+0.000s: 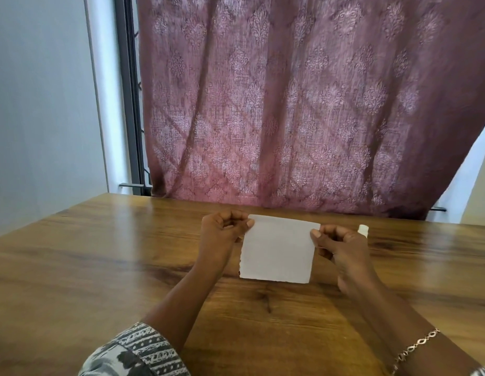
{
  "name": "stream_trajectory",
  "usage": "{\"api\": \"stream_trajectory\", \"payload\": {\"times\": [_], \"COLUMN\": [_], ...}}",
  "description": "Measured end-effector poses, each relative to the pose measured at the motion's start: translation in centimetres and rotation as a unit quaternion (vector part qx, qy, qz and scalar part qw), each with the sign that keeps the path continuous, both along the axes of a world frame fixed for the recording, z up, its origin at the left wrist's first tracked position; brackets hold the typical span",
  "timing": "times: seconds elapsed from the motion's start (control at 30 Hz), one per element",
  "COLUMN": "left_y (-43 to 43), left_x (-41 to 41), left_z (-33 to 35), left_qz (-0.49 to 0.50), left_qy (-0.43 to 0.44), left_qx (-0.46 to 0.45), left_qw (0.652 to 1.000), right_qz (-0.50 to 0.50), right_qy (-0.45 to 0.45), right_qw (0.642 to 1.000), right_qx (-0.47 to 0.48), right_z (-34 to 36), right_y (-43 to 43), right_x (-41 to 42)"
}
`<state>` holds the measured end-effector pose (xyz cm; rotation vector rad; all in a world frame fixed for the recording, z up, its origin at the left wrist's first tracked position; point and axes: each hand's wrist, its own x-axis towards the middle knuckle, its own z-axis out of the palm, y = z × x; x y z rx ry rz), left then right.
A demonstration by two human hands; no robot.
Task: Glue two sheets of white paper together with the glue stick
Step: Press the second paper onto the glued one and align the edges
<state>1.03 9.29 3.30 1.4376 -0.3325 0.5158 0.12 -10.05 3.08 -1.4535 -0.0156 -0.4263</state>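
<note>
Wooden counter, patterned curtain behind. Left hand pinched the white paper at its top left corner; right hand pinched its right edge. Glue stick stood just beyond, untouched. Sheets probably already joined; only pressing likely remained.

white paper, a white glue stick, a brown wood-grain counter, a mauve damask-patterned curtain, a black-and-white patterned sleeve, a gold bracelet.
</note>
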Motion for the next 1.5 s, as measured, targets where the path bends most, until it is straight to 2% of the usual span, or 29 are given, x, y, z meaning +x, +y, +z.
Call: {"api": "stream_trajectory", "payload": {"times": [0.47,1.23,1.33,1.43,1.5], "left_y": [0.1,0.1,0.2,-0.2,-0.8], "left_x": [0.2,0.0,0.2,0.2,0.0], "left_z": [0.1,0.0,0.4,1.6,2.7], "left_qz": [0.015,0.053,0.131,0.189,0.191], "left_qy": [0.009,-0.028,-0.063,-0.112,-0.152], "left_qx": [-0.010,0.005,0.081,0.159,0.186], "left_qw": [1.000,0.998,0.986,0.962,0.952], "right_qz": [0.007,0.018,-0.026,-0.067,-0.056], "right_qy": [-0.016,-0.022,-0.090,-0.210,-0.245], "right_qw": [1.000,0.999,0.987,0.934,0.896], "right_qx": [-0.004,-0.018,-0.128,-0.283,-0.367], "right_z": [-0.1,-0.1,0.7,3.2,4.9], "right_y": [0.4,0.4,0.4,1.0,2.1], "right_x": [0.1,0.2,-0.2,-0.8,-0.9]}}
